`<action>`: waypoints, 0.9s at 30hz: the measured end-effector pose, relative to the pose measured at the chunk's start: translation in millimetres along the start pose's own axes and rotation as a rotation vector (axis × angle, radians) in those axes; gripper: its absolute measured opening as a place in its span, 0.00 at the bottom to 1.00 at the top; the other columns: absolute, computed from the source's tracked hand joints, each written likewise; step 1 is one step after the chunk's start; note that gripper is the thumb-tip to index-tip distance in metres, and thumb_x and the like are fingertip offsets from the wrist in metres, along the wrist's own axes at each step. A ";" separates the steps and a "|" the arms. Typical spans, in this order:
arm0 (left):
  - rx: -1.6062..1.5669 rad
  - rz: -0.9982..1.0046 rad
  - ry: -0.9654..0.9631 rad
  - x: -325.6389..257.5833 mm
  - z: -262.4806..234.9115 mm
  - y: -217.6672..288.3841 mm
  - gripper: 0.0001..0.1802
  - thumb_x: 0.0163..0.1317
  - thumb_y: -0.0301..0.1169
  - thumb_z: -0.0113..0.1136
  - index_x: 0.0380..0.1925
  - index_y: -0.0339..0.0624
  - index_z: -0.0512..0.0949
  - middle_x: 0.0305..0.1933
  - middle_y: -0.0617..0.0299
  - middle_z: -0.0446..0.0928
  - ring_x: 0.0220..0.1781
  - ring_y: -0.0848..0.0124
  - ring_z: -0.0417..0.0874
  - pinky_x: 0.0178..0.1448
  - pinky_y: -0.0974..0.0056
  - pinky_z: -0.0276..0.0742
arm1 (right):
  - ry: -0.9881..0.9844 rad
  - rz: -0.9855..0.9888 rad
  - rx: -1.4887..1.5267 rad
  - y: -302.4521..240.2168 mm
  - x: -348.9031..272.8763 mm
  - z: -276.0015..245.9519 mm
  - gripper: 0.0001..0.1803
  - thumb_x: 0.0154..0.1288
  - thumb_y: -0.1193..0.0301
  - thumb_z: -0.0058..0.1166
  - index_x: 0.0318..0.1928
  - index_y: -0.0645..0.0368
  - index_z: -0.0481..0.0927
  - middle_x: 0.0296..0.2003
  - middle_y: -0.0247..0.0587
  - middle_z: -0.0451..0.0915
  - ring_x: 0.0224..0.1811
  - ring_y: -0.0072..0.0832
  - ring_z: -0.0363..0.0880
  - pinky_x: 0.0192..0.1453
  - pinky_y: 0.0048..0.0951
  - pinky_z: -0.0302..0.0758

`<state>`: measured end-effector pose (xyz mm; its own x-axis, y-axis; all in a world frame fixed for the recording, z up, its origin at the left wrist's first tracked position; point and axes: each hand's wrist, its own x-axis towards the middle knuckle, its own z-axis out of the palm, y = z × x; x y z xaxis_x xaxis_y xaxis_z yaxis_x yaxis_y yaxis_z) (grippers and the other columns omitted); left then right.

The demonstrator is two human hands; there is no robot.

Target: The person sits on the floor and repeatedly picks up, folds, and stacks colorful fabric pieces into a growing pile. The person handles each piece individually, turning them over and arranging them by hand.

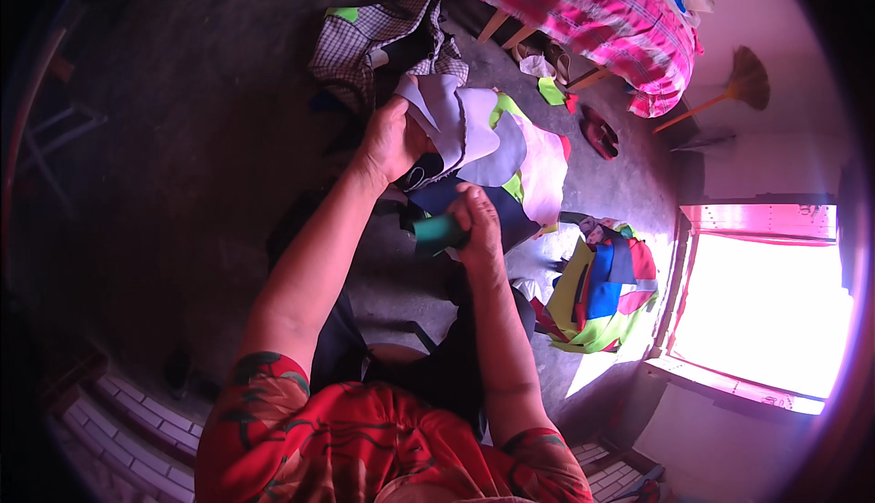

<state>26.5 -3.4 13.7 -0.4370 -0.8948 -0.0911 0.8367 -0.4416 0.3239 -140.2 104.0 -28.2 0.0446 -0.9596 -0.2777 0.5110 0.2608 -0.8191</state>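
Note:
My left hand [396,143] is closed around the edge of several lavender-grey fabric pieces [448,118], lifted at an angle. Lower and to the right, my right hand [479,222] is wrapped around a dark green piece of fabric [437,232], whose end sticks out to the left of the fist. Beyond and between the hands lies a pile of cut scraps: a pale pink piece [544,170], a grey-blue piece [499,159], lime green bits and a navy piece [497,204]. What supports this pile is mostly hidden.
A checked cloth [351,52] lies on the dark floor ahead. At right, a heap of colourful scraps [602,289] sits near a bright window [761,307]. Farther back are a dark red shoe [599,132], a pink plaid cloth [602,20] draped over wooden legs, and a broom [747,79] against the wall.

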 end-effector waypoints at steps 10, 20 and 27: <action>0.066 -0.171 0.009 0.3 -0.6 -6.2 0.25 0.64 0.51 0.47 0.51 0.44 0.72 0.46 0.61 0.77 0.47 0.68 0.79 0.49 0.58 0.76 | -0.064 -0.160 0.104 0.6 0.0 -6.6 0.20 0.64 0.64 0.54 0.53 0.57 0.67 0.17 0.28 0.60 0.17 0.19 0.62 0.21 0.19 0.61; 0.258 -0.176 0.034 -2.2 -2.8 -8.9 0.26 0.66 0.49 0.43 0.57 0.45 0.67 0.48 0.62 0.76 0.48 0.71 0.78 0.53 0.59 0.74 | -0.170 0.057 -0.310 -6.2 -12.8 10.7 0.11 0.57 0.64 0.62 0.36 0.56 0.79 0.21 0.22 0.72 0.19 0.11 0.62 0.23 0.15 0.56; 0.326 -0.189 0.041 1.3 -14.4 -4.6 0.29 0.65 0.54 0.42 0.55 0.45 0.68 0.45 0.59 0.78 0.40 0.66 0.82 0.40 0.59 0.80 | -0.094 0.046 -0.108 -44.6 -14.7 31.3 0.18 0.60 0.58 0.56 0.37 0.61 0.73 0.16 0.33 0.70 0.10 0.14 0.60 0.13 0.16 0.54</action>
<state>26.8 -3.5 -1.4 -0.5545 -0.8044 -0.2131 0.5911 -0.5610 0.5795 -136.8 103.1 28.1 0.1484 -0.9507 -0.2723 0.4112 0.3098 -0.8573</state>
